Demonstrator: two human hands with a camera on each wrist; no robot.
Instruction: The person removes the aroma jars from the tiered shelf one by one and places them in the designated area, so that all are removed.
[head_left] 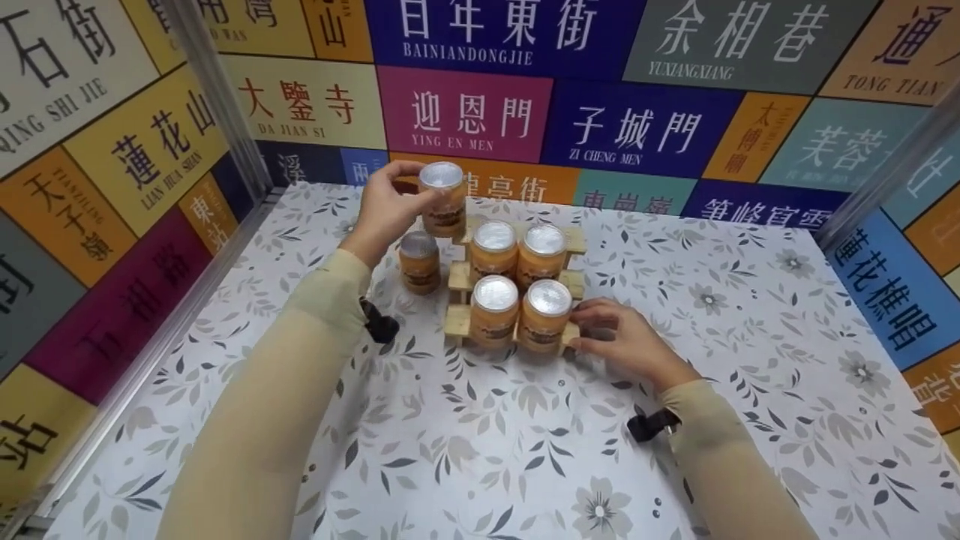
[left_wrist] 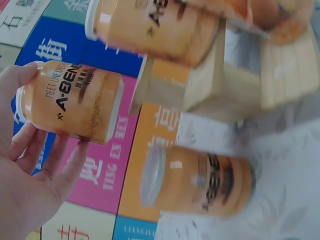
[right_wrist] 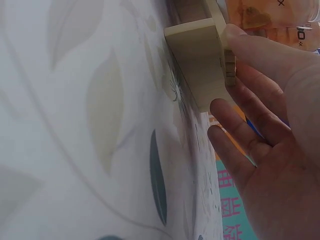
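Observation:
My left hand (head_left: pixel 390 202) grips a clear-sided can of orange-brown drink (head_left: pixel 444 196) with a silver lid, raised at the back left of a stepped wooden rack (head_left: pixel 458 324). In the left wrist view, the fingers and thumb wrap round this can (left_wrist: pixel 75 102), and it is apart from the rack. Another such can (head_left: pixel 419 262) stands on the table, left of the rack. Two cans stand on the front step, one of them a front can (head_left: pixel 546 315), and two on the step behind. My right hand (head_left: pixel 630 341) pinches the front step's right end (right_wrist: pixel 220 50) between thumb and index finger, other fingers loose.
A floral white cloth (head_left: pixel 465 450) covers the table. Panels with large Chinese lettering (head_left: pixel 465 112) wall in its back and sides, with a metal post (head_left: pixel 225 97) at the back left corner. Each wrist wears a black strap, as on the right (head_left: pixel 652 426).

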